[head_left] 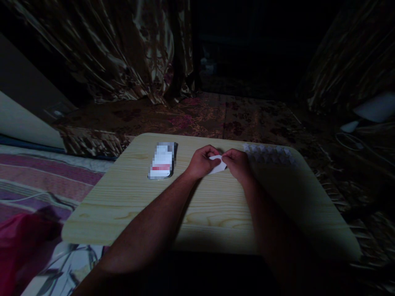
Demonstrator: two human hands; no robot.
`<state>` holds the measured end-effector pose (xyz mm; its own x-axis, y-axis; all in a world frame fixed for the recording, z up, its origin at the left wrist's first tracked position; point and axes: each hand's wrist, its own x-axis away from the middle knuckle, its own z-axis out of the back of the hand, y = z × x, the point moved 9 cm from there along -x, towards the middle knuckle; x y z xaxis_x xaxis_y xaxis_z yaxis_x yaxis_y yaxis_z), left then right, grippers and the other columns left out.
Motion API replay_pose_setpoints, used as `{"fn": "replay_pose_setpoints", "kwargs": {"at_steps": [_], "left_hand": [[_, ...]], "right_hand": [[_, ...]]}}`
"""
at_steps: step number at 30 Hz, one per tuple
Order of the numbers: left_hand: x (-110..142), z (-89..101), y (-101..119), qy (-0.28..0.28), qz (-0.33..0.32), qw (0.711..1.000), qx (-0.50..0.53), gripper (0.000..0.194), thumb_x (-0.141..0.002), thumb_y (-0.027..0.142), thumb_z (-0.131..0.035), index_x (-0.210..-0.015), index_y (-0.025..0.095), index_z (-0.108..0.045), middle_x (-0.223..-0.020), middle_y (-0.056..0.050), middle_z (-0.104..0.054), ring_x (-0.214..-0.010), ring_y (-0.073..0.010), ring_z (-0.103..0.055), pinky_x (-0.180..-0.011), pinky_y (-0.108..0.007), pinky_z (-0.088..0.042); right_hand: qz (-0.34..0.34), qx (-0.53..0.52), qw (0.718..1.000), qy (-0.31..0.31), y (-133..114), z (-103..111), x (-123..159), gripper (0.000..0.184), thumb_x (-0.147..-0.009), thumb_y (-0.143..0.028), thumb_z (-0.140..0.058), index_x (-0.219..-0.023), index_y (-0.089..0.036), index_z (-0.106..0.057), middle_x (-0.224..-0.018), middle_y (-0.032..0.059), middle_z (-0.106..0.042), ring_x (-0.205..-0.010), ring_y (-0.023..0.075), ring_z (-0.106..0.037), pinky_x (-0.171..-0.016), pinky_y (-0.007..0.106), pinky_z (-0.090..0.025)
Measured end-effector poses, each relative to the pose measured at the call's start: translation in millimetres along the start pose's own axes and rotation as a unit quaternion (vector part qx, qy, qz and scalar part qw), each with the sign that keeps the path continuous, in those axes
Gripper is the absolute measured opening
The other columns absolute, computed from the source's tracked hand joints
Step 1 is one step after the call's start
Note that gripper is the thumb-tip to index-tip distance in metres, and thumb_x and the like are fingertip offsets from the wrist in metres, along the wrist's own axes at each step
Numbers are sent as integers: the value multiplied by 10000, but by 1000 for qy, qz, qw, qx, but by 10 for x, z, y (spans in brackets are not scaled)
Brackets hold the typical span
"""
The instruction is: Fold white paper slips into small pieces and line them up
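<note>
A small piece of white paper [218,167] is held between my two hands above the middle of the wooden table [212,213]. My left hand [203,161] pinches its left side, with the thumb lying across the paper. At the upper right edge of the paper, the fingertips of my right hand [236,161] are closed on it. My fingers partly cover the paper, so its full shape does not show. Just beyond my right hand lie several small pale folded paper pieces [268,153] in two rows.
A phone with a blurred screen [161,160] lies on the table's left part. Patterned curtains [160,49] hang behind a cloth-covered ledge [197,113]. To the left is a striped bedspread [46,176] with a pink cloth [24,242]. A white lamp-like object [376,107] with a cable stands at right.
</note>
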<state>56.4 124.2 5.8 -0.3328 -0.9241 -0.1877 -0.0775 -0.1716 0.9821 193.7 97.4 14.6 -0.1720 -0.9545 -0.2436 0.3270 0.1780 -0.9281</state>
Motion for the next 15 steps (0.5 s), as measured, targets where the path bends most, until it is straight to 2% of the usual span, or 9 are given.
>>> {"fn": "replay_pose_setpoints", "kwargs": {"at_steps": [15], "left_hand": [[12,-46,17,-23,2,1000,-12,279,-614,223,-754,-841,154,-607,-643,28,-585,-539,-78,-502,-514,-195,-378]], "right_hand": [[2,1,1000,-2,-13,-9,10,95,-667,-253,-596,-675,-172,-646,-559,-25,-588,-515,118,-509,-476,221,-348]]}}
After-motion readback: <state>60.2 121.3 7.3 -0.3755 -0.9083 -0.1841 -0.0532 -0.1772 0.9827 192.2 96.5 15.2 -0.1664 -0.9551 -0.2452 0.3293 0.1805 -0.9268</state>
